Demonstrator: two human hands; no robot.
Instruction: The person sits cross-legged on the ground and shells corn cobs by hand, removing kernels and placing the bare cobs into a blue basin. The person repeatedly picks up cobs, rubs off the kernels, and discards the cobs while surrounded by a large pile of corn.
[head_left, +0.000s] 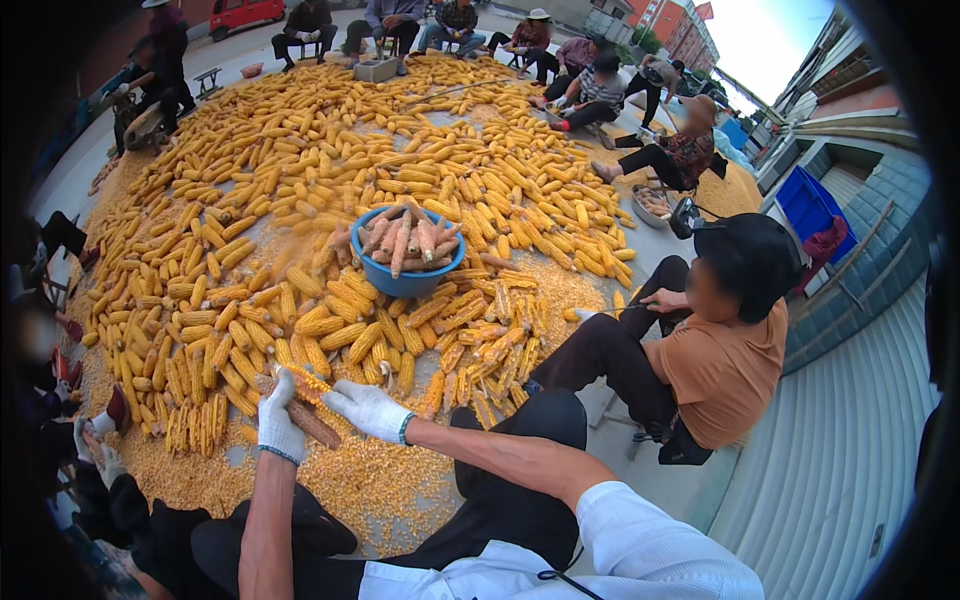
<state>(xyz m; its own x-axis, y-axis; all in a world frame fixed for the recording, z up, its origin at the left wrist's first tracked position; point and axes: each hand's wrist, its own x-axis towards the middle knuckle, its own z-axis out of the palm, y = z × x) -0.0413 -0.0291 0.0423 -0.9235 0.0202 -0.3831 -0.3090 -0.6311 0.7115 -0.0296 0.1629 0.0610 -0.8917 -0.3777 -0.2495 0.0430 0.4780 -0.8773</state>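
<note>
In a white knit glove, my left hand (280, 420) is closed around a bare brownish corn cob (316, 427), which slants down to the right. My right hand (372, 411), gloved alike, grips the near end of a yellow corn ear (309, 385). The ear lies against the top of my left hand, and its kernels look partly stripped. Below both hands, loose corn kernels (375, 480) cover the ground between my knees. Just ahead spreads a wide heap of yellow corn ears (330, 319). Some nearby partly shelled ears (491, 337) show bare strips.
A blue plastic basin (409, 283) piled with bare cobs (405, 241) stands amid the ears. Close on my right sits a person (720, 367) holding a thin tool. Another person's gloved hands (97, 454) are at the left. Several seated people ring the heap.
</note>
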